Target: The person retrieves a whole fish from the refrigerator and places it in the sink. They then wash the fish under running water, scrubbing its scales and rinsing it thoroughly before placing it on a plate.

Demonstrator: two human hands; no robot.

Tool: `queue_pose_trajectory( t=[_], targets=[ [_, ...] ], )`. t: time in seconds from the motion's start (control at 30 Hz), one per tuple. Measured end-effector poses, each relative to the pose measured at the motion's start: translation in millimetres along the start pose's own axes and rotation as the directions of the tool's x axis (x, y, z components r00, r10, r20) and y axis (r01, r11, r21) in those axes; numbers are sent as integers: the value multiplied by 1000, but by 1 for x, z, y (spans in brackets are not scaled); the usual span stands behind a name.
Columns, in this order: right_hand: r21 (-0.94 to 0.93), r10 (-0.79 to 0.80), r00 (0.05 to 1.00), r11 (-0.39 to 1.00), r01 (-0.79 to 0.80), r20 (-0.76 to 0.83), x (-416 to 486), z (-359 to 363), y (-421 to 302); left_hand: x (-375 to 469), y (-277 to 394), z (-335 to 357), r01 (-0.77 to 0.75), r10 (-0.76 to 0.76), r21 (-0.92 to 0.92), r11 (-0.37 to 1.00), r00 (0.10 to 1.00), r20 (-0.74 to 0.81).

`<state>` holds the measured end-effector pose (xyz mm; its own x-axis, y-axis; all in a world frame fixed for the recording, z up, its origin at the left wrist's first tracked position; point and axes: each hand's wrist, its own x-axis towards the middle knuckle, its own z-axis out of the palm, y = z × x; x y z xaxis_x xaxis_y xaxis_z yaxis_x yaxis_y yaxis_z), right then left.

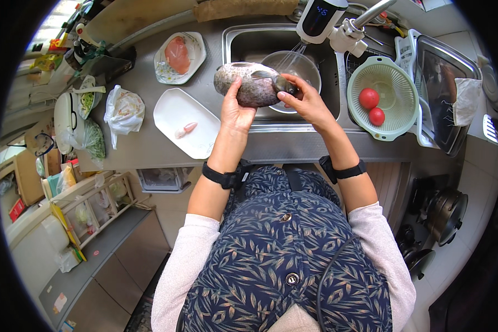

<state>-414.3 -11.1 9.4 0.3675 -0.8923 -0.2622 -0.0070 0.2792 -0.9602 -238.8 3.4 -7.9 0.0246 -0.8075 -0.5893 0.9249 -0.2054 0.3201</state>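
Observation:
A whole grey fish lies across both hands above the near left side of the stainless steel sink. My left hand grips its body from below, thumb up along the side. Around the head on the right, my right hand has its fingers and thumb closed. Behind the fish, water runs in thin streams from the white faucet heater with a lit display. The streams fall into a round bowl inside the sink, partly covered by the fish and my right hand.
Left of the sink are a white tray with small pinkish pieces, a plate holding raw meat and a white plastic bag. On the right, a pale green colander holds two tomatoes beside a dish rack.

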Motion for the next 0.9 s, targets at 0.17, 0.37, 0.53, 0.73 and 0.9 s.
queue_pose_trajectory(
  t=[0.17,0.37,0.53,0.73,0.9],
  targets=[
    [-112,-76,986,992,60,-147,-1,14,4,-3,-4,3,-40,39,24,999,998,52],
    [-86,-2,970,996,-19,-244,11,15,10,-4,-9,1,-57,55,19,998,994,96],
    [-85,15,997,996,-21,-75,8,8,4,-8,-6,-4,-62,52,72,996,991,127],
    [-23,-91,976,996,88,-199,5,20,7,-12,-10,-2,-61,54,46,997,989,140],
    [-406,-295,926,896,182,-236,7,19,6,-8,-12,-5,-54,49,40,998,992,117]
  ],
)
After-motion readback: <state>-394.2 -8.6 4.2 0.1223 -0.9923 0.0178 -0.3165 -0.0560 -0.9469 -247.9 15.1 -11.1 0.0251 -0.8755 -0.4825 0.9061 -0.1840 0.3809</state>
